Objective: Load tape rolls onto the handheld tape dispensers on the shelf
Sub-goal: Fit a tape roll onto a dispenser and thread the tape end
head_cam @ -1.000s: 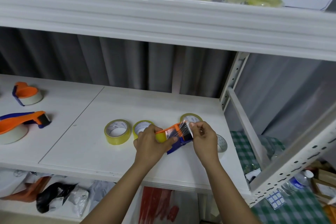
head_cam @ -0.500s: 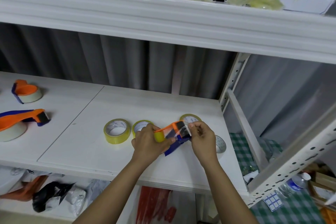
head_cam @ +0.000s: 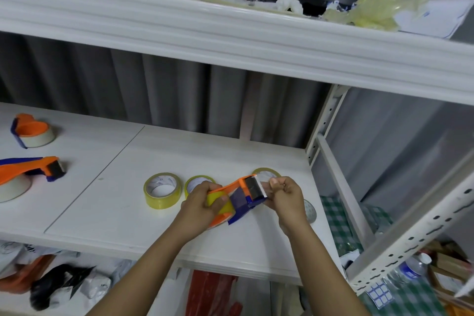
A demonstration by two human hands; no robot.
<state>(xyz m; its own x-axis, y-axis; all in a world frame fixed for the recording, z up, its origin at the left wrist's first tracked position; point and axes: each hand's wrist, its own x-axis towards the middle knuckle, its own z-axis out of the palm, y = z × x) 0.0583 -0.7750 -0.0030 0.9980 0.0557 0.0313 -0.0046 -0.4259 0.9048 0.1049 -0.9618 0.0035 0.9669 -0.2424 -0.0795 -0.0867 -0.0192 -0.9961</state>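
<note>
Print on roll cores illegible. Dispensers: three; held dispenser (head_cam: 239, 196) gripped by left hand (head_cam: 198, 204). Loose rolls: four visible. Right hand (head_cam: 287, 195) pinching tape end (head_cam: 264, 179).

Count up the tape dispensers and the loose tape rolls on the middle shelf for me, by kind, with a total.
Tape dispensers: 3, namely the held dispenser, the near left dispenser and the far left dispenser.
Loose tape rolls: 4, namely the yellow roll, the second roll, the back roll and the right roll, the last three partly hidden.
Total: 7
</note>
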